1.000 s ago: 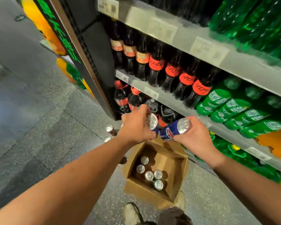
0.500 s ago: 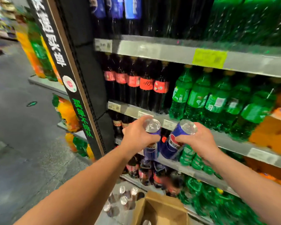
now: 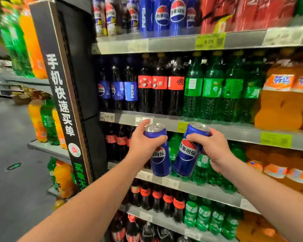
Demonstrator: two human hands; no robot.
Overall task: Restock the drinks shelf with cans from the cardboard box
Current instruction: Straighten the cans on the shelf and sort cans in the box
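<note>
Two-hand hold: one can per hand, raised in front of the shelving.
Left hand [image 3: 143, 145]: fingers curled round upper half of left can [image 3: 161, 163], one digit lifted beside the rim.
Right hand [image 3: 212, 147]: grasps upper half of right can [image 3: 187, 154] from the right, thumb laid across the front above the logo.
Left can: blue, silver top, near upright, base leaning slightly right.
Right can: blue, tilted, top to the right, base just beside left can's base; cannot tell if touching.
Shelf rail [image 3: 234, 135]: grey, directly behind can tops, carries price tags.
Small bottles [image 3: 199, 170]: green, on the shelf behind the cans' lower halves.
Large bottles: Pepsi bottles [image 3: 117, 89], cola bottles [image 3: 158, 84], green bottles [image 3: 212, 88], orange bottles [image 3: 278, 102], left to right, one shelf up.
Top-shelf cans [image 3: 162, 16]: blue, same logo, standing in a row above a yellow tag [image 3: 209, 41].
End panel [image 3: 59, 95]: black, white characters, left of shelving.
Floor [image 3: 10, 130]: grey aisle, far left.
</note>
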